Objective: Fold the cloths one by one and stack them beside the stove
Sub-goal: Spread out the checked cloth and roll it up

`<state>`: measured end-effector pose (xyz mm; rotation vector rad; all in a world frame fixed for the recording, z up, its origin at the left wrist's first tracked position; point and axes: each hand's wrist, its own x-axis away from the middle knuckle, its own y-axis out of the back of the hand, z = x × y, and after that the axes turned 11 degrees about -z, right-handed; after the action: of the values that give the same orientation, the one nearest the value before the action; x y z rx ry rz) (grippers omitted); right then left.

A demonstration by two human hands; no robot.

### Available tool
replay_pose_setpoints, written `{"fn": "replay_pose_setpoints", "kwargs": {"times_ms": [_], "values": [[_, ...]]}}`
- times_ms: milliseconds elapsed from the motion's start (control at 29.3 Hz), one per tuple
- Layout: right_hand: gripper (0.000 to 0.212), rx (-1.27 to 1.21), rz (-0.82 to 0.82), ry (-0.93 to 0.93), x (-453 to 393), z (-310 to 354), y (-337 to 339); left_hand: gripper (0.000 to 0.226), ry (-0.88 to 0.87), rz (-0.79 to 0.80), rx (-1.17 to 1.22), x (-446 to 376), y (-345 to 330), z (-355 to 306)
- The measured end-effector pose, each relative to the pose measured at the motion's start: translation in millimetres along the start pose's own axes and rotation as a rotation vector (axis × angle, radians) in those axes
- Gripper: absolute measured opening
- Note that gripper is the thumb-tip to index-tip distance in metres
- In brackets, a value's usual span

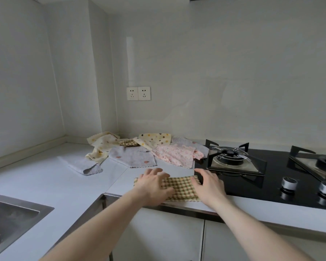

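Note:
A yellow-and-brown checked cloth [183, 187] lies folded into a strip on the white counter [45, 181], close to the front edge and just left of the black stove [271, 178]. My left hand [154, 185] lies flat on its left end with fingers spread. My right hand [209, 185] rests on its right end, fingers bent over the edge. Behind lies a loose heap: a pink flowered cloth [175, 153], a grey cloth [132, 156], a cream dotted cloth [154, 139] and another cream one [100, 144]. A folded grey cloth [81, 163] sits further left.
The stove has two burners with pan supports [231, 157] and knobs [289, 182] near its front. A steel sink [9, 217] lies at the lower left. Two wall sockets [138, 93] sit above the cloth heap. Cabinet doors [158, 234] run below the counter.

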<state>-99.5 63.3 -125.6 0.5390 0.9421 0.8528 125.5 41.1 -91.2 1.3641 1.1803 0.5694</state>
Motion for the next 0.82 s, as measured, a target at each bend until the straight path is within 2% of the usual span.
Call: {"fn": "replay_pose_setpoints", "kwargs": {"times_ms": [68, 137, 239, 308, 376, 444, 513, 649, 820], "values": [[0.061, 0.097, 0.025, -0.018, 1, -2, -11, 0.082, -0.021, 0.09, -0.029, -2, -15, -5], [0.067, 0.153, 0.033, -0.018, 0, -4, -16, 0.089, -0.027, 0.142, -0.044, -2, -31, -6], [0.064, 0.195, 0.022, -0.001, -2, -6, -20, 0.09, -0.033, 0.145, -0.07, -3, -43, -4], [0.058, 0.207, 0.004, 0.006, -3, -9, -24, 0.088, -0.017, 0.183, -0.006, -11, -43, -1], [0.05, 0.18, -0.02, 0.001, -3, -10, -24, 0.089, 0.011, 0.147, 0.07, -19, -35, 6], [0.042, 0.135, -0.033, -0.014, -3, -8, -21, 0.094, 0.059, 0.007, 0.042, -25, -27, 20], [0.037, 0.091, -0.047, -0.024, -2, -6, -18, 0.088, 0.141, -0.092, -0.028, -25, -24, 43], [0.038, 0.067, -0.065, -0.041, -1, -6, -14, 0.086, 0.327, -0.09, 0.041, -20, -30, 78], [0.025, -0.021, -0.109, -0.062, -1, -8, -11, 0.056, 0.336, -0.12, 0.101, -23, -33, 79]]}}
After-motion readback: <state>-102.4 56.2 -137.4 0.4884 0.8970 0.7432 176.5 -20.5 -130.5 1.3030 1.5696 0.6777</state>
